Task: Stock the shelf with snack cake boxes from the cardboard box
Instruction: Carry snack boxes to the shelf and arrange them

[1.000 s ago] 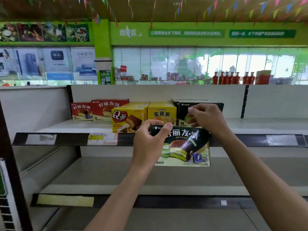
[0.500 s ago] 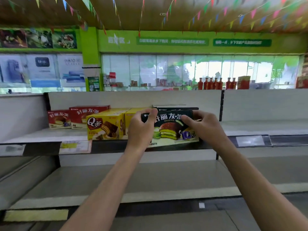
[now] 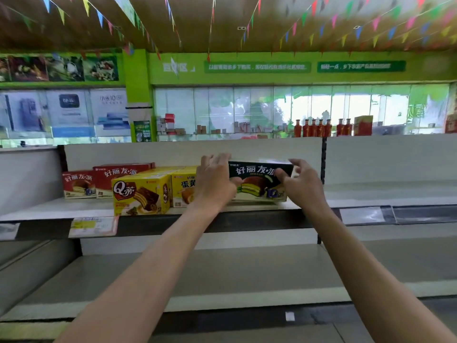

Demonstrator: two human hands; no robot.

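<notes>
Two hands: left hand (image 3: 214, 180) and right hand (image 3: 300, 180), one at each end of the dark box (image 3: 259, 180).
Fingers: loosely spread, touching box ends.
Long axis: left–right along the shelf (image 3: 371, 194).

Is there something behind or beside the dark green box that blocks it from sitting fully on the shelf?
Nothing visible blocks it. The dark green box already sits on the shelf, right of the yellow box, between the left hand and right hand. The space behind it is hidden.
</notes>
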